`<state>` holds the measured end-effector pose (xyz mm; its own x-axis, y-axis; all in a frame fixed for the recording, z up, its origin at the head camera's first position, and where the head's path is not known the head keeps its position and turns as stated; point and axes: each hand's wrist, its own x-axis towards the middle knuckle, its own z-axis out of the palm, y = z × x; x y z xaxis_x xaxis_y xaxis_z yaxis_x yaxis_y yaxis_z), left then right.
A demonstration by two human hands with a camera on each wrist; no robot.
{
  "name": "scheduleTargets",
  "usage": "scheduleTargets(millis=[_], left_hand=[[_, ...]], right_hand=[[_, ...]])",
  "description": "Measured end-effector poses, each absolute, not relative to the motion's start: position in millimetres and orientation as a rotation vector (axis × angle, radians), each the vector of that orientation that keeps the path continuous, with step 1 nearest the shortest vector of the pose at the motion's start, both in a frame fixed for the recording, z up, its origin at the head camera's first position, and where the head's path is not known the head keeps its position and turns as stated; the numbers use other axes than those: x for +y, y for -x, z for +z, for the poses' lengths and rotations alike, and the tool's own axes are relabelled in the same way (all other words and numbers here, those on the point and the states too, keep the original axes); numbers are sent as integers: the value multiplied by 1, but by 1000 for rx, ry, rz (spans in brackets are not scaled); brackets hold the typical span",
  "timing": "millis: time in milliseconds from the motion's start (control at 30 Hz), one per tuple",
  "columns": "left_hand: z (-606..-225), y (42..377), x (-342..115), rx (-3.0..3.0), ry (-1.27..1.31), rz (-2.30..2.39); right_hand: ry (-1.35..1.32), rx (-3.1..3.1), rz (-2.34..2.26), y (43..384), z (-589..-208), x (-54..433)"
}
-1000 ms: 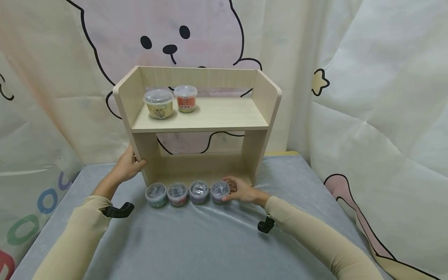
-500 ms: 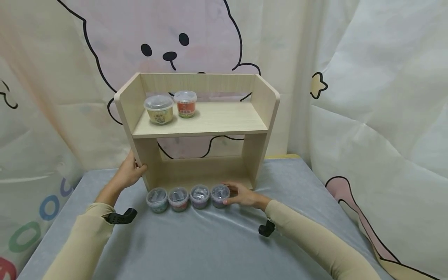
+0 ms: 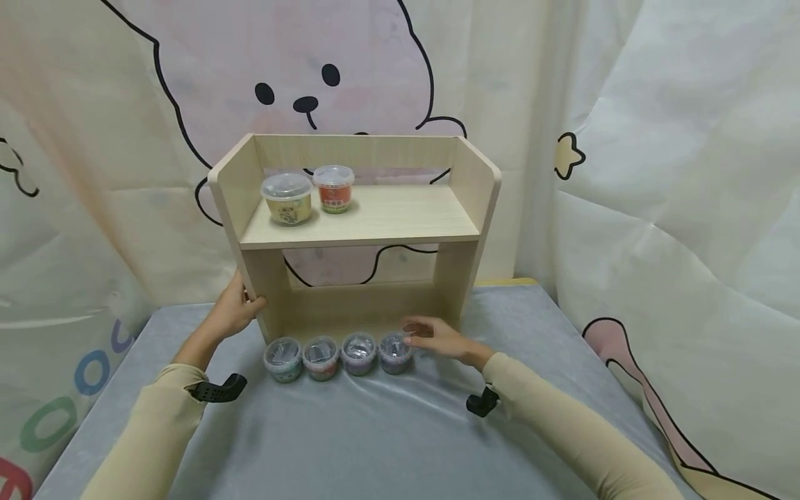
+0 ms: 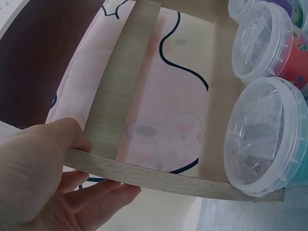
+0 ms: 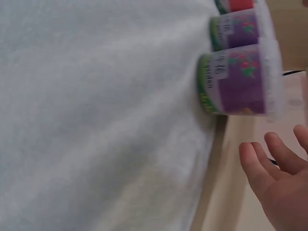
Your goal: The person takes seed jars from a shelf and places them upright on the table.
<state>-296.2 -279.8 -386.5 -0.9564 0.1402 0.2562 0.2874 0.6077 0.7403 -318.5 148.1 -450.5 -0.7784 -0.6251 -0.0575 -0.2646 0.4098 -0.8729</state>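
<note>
Partner: Entry for the hands, please. Left first?

Me: My left hand (image 3: 231, 312) is grasping the wooden shelf (image 3: 406, 212) by its left side panel (image 4: 144, 175): thumb on the inner face, fingers on the outer.

Partner: And the right?

Me: Released. My right hand (image 5: 279, 178) is beside the rightmost purple tub (image 5: 240, 79), fingers loosely spread, holding nothing. (From the head view my fingertips overlap its lid, but the right wrist view shows a gap.)

Partner: Position of that tub?

Me: Upright on the grey-blue cloth of the counter (image 3: 344, 444), at the right end of a row of four, just in front of the shelf's lower level. Order from the left: turquoise tub (image 3: 284, 360), red tub (image 3: 321, 359), second purple tub (image 3: 359, 354), then the one by my hand. All four have clear lids.

Partner: Anything higher up?

Me: Two lidded tubs on the upper board, toward its left end: a wide yellow tub (image 3: 289, 208) and, just right of it, a narrower orange-red tub (image 3: 335, 198).

Partner: Surroundings?

Me: A pale curtain (image 3: 500, 69) behind, printed with a big pink animal face. My sleeves (image 3: 146, 430) are pale yellow, a black band at each wrist (image 3: 219, 389).
</note>
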Motion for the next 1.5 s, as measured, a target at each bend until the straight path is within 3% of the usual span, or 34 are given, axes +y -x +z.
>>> scheduleTargets(millis=[233, 767, 1500], left_hand=[[-387, 294, -280, -2655, 357, -1271], [-383, 296, -279, -2668, 361, -1261], [-387, 295, -281, -2687, 348, -1302]], right_hand=[[739, 2305, -1401, 314, -424, 145], [1016, 2245, -1444, 304, -342, 125], [1159, 2036, -1616, 306, -256, 86]])
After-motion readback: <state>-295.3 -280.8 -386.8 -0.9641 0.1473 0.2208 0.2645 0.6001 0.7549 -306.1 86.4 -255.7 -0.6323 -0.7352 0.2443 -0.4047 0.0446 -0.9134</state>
